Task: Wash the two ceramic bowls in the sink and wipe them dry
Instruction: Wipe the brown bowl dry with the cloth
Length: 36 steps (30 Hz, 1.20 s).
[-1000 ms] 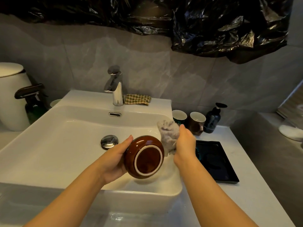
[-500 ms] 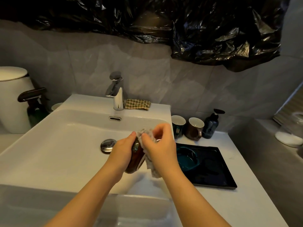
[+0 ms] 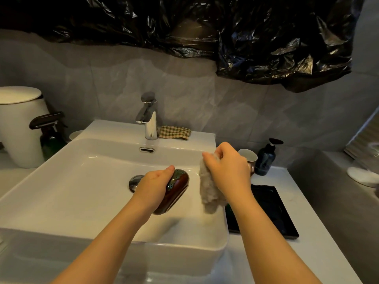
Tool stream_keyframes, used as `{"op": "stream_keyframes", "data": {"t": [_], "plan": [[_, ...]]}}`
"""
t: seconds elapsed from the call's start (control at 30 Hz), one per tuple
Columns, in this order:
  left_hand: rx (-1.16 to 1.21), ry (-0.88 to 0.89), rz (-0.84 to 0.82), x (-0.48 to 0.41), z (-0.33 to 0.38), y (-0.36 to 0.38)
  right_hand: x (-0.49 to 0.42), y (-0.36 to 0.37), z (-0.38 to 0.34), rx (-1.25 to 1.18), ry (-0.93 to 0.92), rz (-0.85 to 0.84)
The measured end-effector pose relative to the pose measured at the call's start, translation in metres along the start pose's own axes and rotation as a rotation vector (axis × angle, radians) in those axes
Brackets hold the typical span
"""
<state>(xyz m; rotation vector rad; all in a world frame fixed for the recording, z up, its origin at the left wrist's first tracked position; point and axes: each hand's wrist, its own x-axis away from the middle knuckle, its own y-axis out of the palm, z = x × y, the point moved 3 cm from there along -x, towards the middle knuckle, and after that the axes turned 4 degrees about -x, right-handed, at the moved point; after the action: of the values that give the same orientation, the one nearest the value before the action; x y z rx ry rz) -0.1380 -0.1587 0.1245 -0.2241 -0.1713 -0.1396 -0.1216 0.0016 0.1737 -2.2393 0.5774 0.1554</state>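
My left hand [image 3: 152, 185] held the brown bowl [image 3: 178, 188] up in the air over the white sink [image 3: 61, 158]. My fingers were curled round it, and the bowl was tipped up on its side. It was just to the right of the round silver plug [image 3: 134, 181]. My right hand [image 3: 227, 169] was closed tight on a fluffy pale cloth [image 3: 208, 193], and the cloth hung down from my fist. The cloth was right beside the bowl but did not touch it. The shiny tap [image 3: 148, 117] stood at the back of the sink, with a small checked cloth [image 3: 175, 132] next to it. On the tabletop [image 3: 266, 255] to the right lay a black tray [image 3: 274, 212]. Behind my right hand were a mug [image 3: 248, 157] and a dark pump bottle [image 3: 266, 158].
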Motion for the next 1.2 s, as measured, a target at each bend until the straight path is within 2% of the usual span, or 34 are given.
{"op": "stream_keyframes", "data": {"t": [0.07, 0.17, 0.23, 0.3, 0.37, 0.4, 0.5, 0.53, 0.63, 0.7, 0.77, 0.87, 0.93, 1.03, 1.13, 1.17, 1.2], "plan": [[-0.021, 0.003, -0.011, 0.001, 0.001, 0.003, 0.004, 0.0, -0.005, -0.316, 0.071, -0.011], [-0.027, -0.005, 0.01, 0.003, 0.003, 0.006, 0.014, 0.014, -0.011, -0.633, 0.13, -0.178], [-0.036, 0.015, 0.005, 0.005, 0.003, 0.007, 0.019, 0.025, -0.015, -0.548, 0.019, -0.221], [-0.045, 0.054, -0.043, 0.008, 0.003, 0.009, 0.024, 0.036, -0.018, -0.359, -0.143, -0.169], [-0.039, 0.093, -0.068, 0.012, 0.006, 0.01, 0.025, 0.047, -0.014, -0.308, -0.161, -0.127], [-0.036, 0.109, -0.068, 0.014, 0.008, 0.009, 0.022, 0.05, -0.01, -0.355, -0.072, -0.163], [0.029, 0.107, -0.058, 0.017, 0.013, 0.005, 0.017, 0.05, 0.003, -0.652, 0.355, -0.301], [0.024, 0.12, -0.046, 0.016, 0.014, 0.004, 0.018, 0.048, 0.001, -0.659, 0.349, -0.312], [-0.112, 0.176, -0.046, 0.013, 0.014, 0.003, 0.031, 0.041, -0.024, -0.445, -0.042, -0.283], [-0.151, 0.191, -0.066, 0.012, 0.016, 0.003, 0.032, 0.037, -0.031, -0.374, -0.155, -0.266], [-0.131, 0.21, -0.062, 0.015, 0.02, 0.001, 0.024, 0.034, -0.025, -0.483, -0.079, -0.292], [0.112, 0.148, -0.038, 0.02, 0.028, -0.002, 0.019, 0.034, -0.004, -0.841, 0.345, -0.449], [0.255, 0.082, -0.062, 0.021, 0.031, -0.003, 0.027, 0.037, -0.001, -0.946, 0.418, -0.506], [0.198, 0.07, -0.084, 0.018, 0.028, -0.003, 0.027, 0.03, -0.001, -0.905, 0.435, -0.474], [-0.062, 0.163, -0.133, 0.019, 0.022, 0.006, 0.022, 0.02, -0.017, -0.382, 0.064, -0.41], [-0.082, 0.167, -0.148, 0.02, 0.021, 0.009, 0.024, 0.023, -0.021, -0.246, -0.028, -0.446], [-0.078, 0.17, -0.153, 0.02, 0.02, 0.01, 0.023, 0.023, -0.024, -0.228, -0.053, -0.466]]}}
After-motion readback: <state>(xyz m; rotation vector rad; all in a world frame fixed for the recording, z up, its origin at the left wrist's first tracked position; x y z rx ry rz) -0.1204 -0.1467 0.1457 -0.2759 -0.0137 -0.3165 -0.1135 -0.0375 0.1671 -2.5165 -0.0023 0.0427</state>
